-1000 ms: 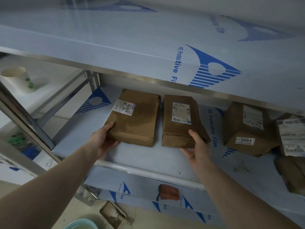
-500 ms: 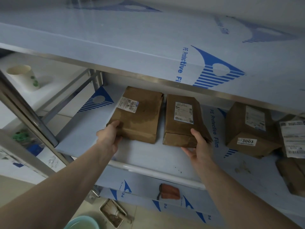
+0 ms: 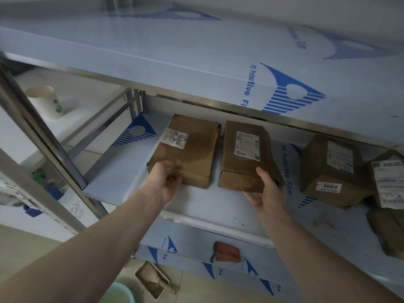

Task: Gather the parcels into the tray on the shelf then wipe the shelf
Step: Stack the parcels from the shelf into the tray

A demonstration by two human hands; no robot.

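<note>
Head view: we see a film-covered metal shelf (image 3: 122, 180) bearing two flat, creased brown-paper parcels side by side. Our left hand (image 3: 162, 182) grips the left parcel (image 3: 192, 154); our right hand (image 3: 267, 193) grips the right parcel (image 3: 242, 162), fingers curled at near corners.

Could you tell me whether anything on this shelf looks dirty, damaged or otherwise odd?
Yes. The left parcel has a dark blotch across its brown paper, like a damp stain. Brownish smudges mark the shelf near the front right, and the right parcel is crumpled at its near end.
</note>
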